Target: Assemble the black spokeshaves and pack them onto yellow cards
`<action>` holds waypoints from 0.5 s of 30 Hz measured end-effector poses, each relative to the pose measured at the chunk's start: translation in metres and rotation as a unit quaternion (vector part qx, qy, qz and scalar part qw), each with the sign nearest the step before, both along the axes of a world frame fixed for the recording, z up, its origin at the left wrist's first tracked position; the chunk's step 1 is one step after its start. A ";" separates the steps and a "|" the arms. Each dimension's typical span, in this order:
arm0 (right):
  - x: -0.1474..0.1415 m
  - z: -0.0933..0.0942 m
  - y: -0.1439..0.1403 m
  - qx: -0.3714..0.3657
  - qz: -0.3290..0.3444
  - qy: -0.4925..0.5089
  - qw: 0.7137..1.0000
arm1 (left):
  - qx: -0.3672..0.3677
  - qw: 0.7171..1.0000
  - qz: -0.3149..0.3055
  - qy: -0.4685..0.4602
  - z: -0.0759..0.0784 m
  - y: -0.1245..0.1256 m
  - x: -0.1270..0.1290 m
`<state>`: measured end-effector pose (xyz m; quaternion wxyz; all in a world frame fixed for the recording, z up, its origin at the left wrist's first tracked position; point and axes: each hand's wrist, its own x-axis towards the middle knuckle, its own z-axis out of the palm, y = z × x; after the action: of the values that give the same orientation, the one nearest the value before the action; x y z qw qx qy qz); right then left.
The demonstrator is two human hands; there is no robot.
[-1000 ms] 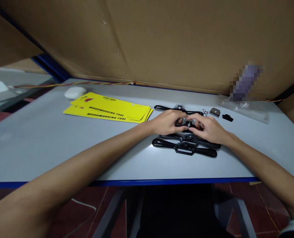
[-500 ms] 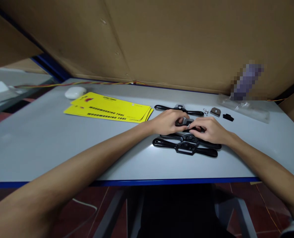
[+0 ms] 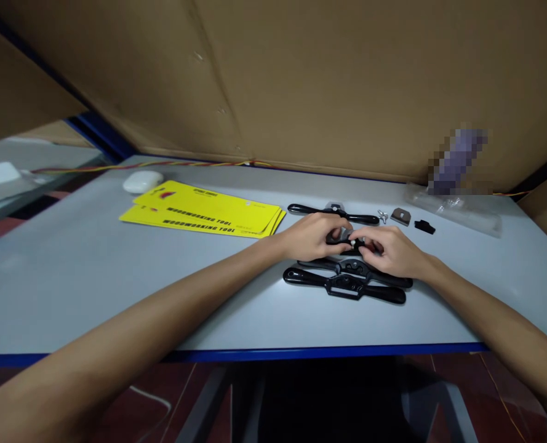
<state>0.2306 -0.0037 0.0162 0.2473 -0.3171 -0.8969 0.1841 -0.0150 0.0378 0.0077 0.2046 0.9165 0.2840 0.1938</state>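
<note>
Both forearms reach forward over the near edge of the desk (image 3: 93, 271) and meet past its middle. Left hand (image 3: 307, 237) lies palm down, wrist low, fingers curled around the left end of a small black spokeshave (image 3: 342, 237) that sits between the two hands, just above the desk top. Right hand (image 3: 395, 252) faces it, knuckles up; thumb and forefinger pinched together on a small pale screw (image 3: 355, 242) at the middle of the tool. Fingers of both hands closed on what they hold.

Directly in front of the hands, toward the person: two more black spokeshaves, one (image 3: 347, 266) partly under the right hand, the nearest (image 3: 344, 287) lying free. A fourth (image 3: 331, 213) lies beyond the hands. To its right, well apart from the hands: a wing nut (image 3: 383, 215), a small grey blade (image 3: 400, 216), a black clip (image 3: 424, 226), a clear plastic bag (image 3: 453, 206).

Left of the hands, stacked yellow cards (image 3: 203, 212); black print reads "WOODWORKING TOOL", upside down from this side. Smaller writing too blurred to read. White earbud case (image 3: 143, 181) beyond them.
</note>
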 end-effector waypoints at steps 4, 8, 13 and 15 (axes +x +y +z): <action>0.000 0.002 0.000 -0.026 -0.017 -0.011 0.999 | 0.003 1.000 -0.002 -0.001 0.000 -0.001 0.000; -0.003 0.003 -0.001 -0.035 -0.035 -0.005 0.999 | 0.011 1.000 0.004 0.007 0.002 -0.002 0.000; -0.002 0.003 -0.001 -0.008 -0.013 -0.008 1.000 | 0.008 1.000 0.001 0.003 0.002 -0.003 0.001; 0.000 0.002 -0.001 0.005 0.009 -0.011 1.000 | 0.008 1.000 -0.001 0.001 0.002 -0.003 0.001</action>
<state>0.2303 -0.0047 0.0177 0.2376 -0.3093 -0.9034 0.1781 -0.0145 0.0352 0.0098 0.1970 0.9187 0.2816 0.1945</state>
